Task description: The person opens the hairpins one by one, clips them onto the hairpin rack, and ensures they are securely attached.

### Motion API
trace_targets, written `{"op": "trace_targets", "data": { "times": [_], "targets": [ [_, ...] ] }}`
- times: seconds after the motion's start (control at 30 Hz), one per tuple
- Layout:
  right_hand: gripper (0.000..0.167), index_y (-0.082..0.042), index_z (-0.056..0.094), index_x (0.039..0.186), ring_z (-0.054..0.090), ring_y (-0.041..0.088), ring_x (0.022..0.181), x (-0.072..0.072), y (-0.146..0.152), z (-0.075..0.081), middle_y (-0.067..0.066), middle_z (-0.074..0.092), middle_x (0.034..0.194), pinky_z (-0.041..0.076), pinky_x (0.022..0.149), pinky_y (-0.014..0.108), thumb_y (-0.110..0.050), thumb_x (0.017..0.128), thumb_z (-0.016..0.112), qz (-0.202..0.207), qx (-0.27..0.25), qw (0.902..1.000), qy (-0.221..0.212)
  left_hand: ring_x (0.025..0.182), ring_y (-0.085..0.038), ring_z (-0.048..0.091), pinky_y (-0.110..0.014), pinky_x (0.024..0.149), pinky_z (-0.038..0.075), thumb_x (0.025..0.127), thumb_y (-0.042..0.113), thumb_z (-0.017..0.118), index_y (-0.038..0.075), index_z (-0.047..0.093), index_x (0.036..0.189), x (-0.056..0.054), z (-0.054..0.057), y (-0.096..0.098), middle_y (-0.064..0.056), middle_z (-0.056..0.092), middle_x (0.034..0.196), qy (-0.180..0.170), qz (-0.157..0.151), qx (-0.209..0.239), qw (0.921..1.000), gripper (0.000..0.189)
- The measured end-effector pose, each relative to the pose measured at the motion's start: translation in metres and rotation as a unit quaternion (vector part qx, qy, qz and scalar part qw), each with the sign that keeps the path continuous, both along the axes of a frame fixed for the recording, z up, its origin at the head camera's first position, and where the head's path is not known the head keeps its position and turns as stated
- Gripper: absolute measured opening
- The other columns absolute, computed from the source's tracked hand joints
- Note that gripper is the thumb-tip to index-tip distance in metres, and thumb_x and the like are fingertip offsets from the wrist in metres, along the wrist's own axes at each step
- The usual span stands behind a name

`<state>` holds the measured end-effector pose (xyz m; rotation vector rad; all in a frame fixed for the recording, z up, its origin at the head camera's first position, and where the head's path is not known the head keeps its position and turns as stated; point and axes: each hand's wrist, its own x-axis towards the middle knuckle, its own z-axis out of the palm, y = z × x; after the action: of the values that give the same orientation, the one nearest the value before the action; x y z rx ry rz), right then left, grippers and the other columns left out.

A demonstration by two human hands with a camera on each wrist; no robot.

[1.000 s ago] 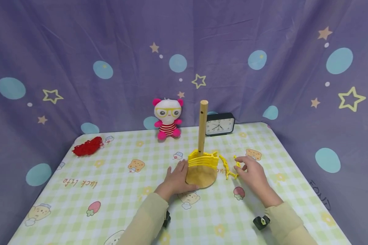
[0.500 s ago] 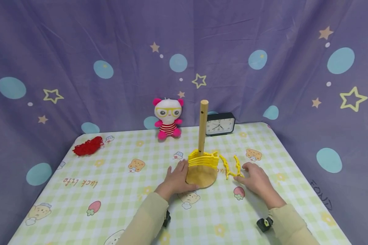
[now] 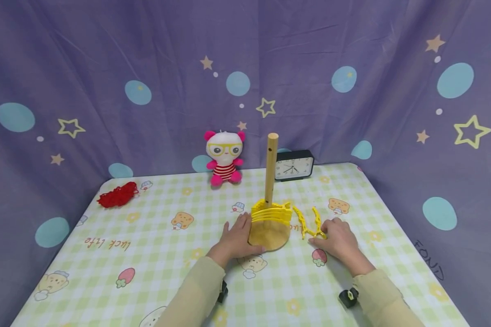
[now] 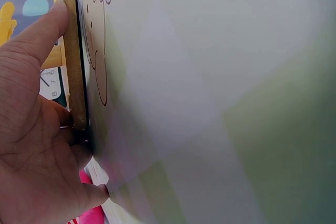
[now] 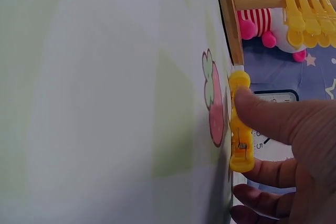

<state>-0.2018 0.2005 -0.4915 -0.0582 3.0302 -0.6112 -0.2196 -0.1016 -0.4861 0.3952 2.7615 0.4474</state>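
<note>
Head view: one wooden stand on a checked tablecloth [image 3: 159, 261], comprising a round base [image 3: 270, 237] and an upright post [image 3: 271, 170]; stacked yellow bands [image 3: 272, 217] sit low about the post. One yellow U-shaped piece [image 3: 318, 232], lying on the cloth just right of the stand, its two arms pointing to the far side. Left hand [image 3: 235, 238], fingers extended, laid against the base's left side, thumb along the near edge. Right hand [image 3: 340, 237], fingers curled, at the near right corner of the yellow piece. Far side: a panda doll [image 3: 224, 171] and, to its right, a clock [image 3: 304, 170]; far left, a red netted bundle [image 3: 118, 195]. Left wrist view: thumb and fingers touch the base's rim, spread rather than clenched. Right wrist view: thumb over the near bar of the yellow piece, forefinger at its right end, apparently a light pinch; a small coiled spring [image 5: 242, 146] shows in the bar. Handling, as judged: light, smooth plastic, fairly stiff, perhaps springy at the bar; the slender arms seem likelier to flex or snap, so the bar is the better hold.
</note>
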Motion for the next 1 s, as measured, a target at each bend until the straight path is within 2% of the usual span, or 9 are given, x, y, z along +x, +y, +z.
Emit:
{"op": "trace_targets", "data": {
  "times": [0.3,0.57,0.77,0.93,1.0],
  "targets": [
    [0.04,-0.002,0.06,0.092,0.043,0.028,0.082,0.0,-0.002,0.0,0.008,0.046,0.085,0.038,0.069,0.04,-0.035,0.078,0.078,-0.012,0.002,0.9999,0.01,0.149,-0.025,0.01,-0.057,0.116,0.004,0.079,0.068,0.066,0.008,0.013,0.157,0.0,0.001,0.001,-0.008,0.011,0.163,-0.001,0.0,-0.002,1.0,0.112],
    [0.035,-0.002,0.063,0.103,0.058,0.027,0.083,0.004,0.005,0.006,0.012,0.065,0.096,0.047,0.072,0.045,-0.027,0.08,0.074,-0.047,-0.052,0.9971,0.03,0.149,-0.026,0.011,-0.058,0.116,0.004,0.08,0.065,0.067,0.006,0.015,0.156,0.002,0.002,0.001,-0.009,0.013,0.163,-0.001,0.001,0.0,1.0,0.11],
    [0.041,-0.001,0.062,0.12,0.064,0.03,0.088,0.007,0.012,0.012,0.018,0.067,0.109,0.05,0.072,0.047,-0.021,0.084,0.067,-0.065,-0.102,0.9887,0.089,0.149,-0.026,0.011,-0.058,0.116,0.004,0.08,0.065,0.067,0.007,0.014,0.157,0.003,0.005,0.002,-0.009,0.012,0.163,0.0,0.0,-0.003,1.0,0.11],
    [0.042,-0.003,0.057,0.131,0.063,0.028,0.082,0.009,0.011,0.018,0.017,0.065,0.113,0.05,0.068,0.044,-0.019,0.093,0.064,-0.041,-0.14,0.9765,0.158,0.149,-0.026,0.011,-0.058,0.116,0.004,0.079,0.066,0.067,0.006,0.015,0.157,0.004,0.006,0.002,-0.009,0.013,0.163,0.0,0.0,-0.001,1.0,0.11],
    [0.04,-0.003,0.056,0.132,0.061,0.025,0.075,0.009,0.01,0.019,0.016,0.066,0.107,0.049,0.065,0.041,-0.015,0.095,0.063,-0.025,-0.149,0.9699,0.191,0.149,-0.026,0.011,-0.058,0.116,0.004,0.08,0.066,0.067,0.006,0.015,0.156,0.004,0.006,0.002,-0.009,0.013,0.163,0.0,0.001,-0.001,1.0,0.11]
  ]
}}
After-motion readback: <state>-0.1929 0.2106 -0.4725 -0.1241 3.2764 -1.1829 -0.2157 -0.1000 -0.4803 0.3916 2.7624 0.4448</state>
